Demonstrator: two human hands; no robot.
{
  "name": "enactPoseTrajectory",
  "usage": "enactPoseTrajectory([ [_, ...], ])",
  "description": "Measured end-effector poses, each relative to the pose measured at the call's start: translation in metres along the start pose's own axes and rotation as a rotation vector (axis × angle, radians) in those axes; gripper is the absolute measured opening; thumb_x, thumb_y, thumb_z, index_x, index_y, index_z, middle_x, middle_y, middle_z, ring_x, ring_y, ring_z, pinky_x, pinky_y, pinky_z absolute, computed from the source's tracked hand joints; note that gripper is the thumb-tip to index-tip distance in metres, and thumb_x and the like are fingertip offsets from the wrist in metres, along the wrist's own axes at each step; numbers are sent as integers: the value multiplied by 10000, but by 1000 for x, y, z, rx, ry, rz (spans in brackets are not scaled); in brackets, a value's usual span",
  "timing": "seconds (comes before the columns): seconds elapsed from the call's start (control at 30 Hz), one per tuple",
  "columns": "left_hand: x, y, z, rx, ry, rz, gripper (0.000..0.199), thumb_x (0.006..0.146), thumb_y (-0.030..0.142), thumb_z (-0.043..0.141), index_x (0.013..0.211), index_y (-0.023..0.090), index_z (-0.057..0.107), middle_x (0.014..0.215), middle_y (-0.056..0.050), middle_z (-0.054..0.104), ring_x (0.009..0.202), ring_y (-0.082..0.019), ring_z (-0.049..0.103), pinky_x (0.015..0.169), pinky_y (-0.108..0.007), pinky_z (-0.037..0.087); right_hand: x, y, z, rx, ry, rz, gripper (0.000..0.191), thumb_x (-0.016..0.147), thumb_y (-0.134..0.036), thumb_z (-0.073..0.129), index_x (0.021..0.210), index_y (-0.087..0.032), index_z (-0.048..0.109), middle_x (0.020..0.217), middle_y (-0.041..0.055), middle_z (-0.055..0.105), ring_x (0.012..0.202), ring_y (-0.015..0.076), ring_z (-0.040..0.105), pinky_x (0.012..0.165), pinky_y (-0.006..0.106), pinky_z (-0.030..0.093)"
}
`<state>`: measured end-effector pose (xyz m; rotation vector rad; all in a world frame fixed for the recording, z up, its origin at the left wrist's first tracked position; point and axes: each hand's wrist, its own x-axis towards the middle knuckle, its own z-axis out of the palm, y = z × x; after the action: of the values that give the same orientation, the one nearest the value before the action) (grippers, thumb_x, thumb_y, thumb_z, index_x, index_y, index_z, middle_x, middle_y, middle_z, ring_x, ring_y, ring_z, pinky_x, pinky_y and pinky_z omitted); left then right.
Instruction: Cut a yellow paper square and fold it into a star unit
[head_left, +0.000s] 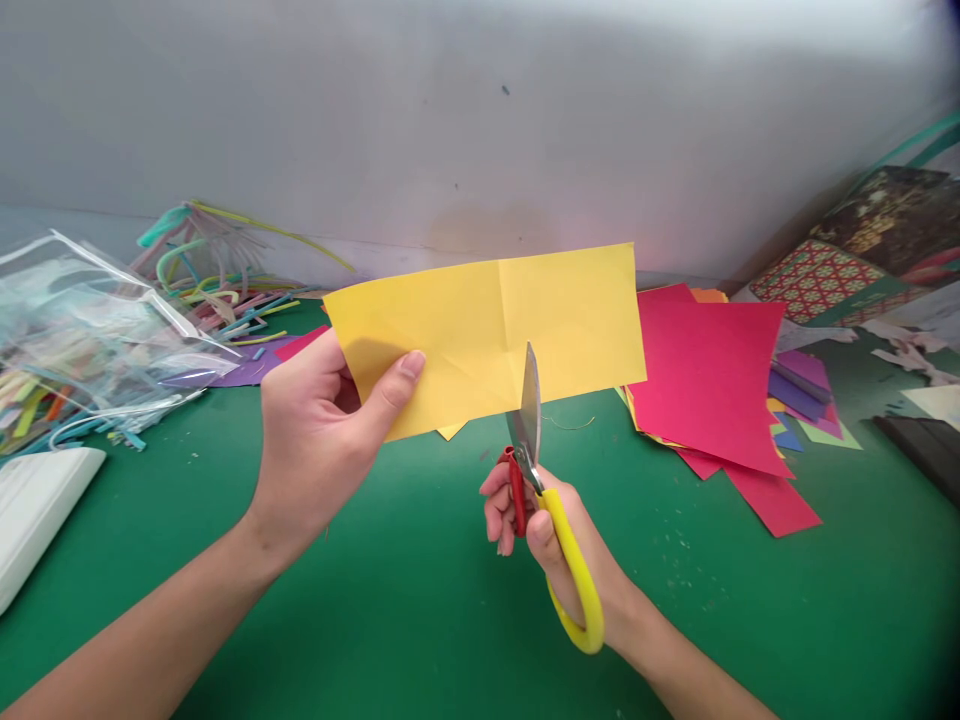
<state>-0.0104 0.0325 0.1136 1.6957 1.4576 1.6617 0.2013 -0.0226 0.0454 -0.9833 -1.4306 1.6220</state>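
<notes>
A strip of yellow paper (450, 330) with a vertical crease near its middle is held up above the table. My left hand (330, 420) pinches its left end, thumb in front and fingers hidden behind. In my right hand (562, 540) is a pair of scissors (571, 570) with one yellow and one red handle. The blades are apart at the paper's lower edge, just below the crease; one blade passes in front of the paper and the other behind it. My right fingers are curled through and around the handles.
Red paper sheets (709, 380) lie stacked at the right, with purple paper (802, 385) beside them. A clear plastic bag (97, 330) and coloured pipe-cleaner-like strips (225, 290) sit at the left. A white object (49, 510) rests at the left edge of the green table (420, 620).
</notes>
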Motion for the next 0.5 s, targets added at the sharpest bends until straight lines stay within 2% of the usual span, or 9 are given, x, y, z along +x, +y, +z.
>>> enactPoseTrajectory([
  [0.37, 1, 0, 0, 12, -3, 6, 147, 869, 263, 780, 1016, 246, 787, 904, 68, 793, 725, -64, 725, 559, -93, 547, 0, 0, 0, 16, 8, -5, 686, 867, -835, 500, 1084, -190, 582, 828, 39, 592, 662, 150, 488, 618, 298, 435],
  [0.5, 1, 0, 0, 6, -8, 3, 151, 872, 262, 778, 1022, 249, 785, 926, 68, 794, 744, -66, 728, 587, -97, 560, 0, 1, 1, 11, 10, -8, 685, 871, -834, 494, 1082, -189, 581, 825, 39, 592, 656, 148, 488, 617, 299, 437],
])
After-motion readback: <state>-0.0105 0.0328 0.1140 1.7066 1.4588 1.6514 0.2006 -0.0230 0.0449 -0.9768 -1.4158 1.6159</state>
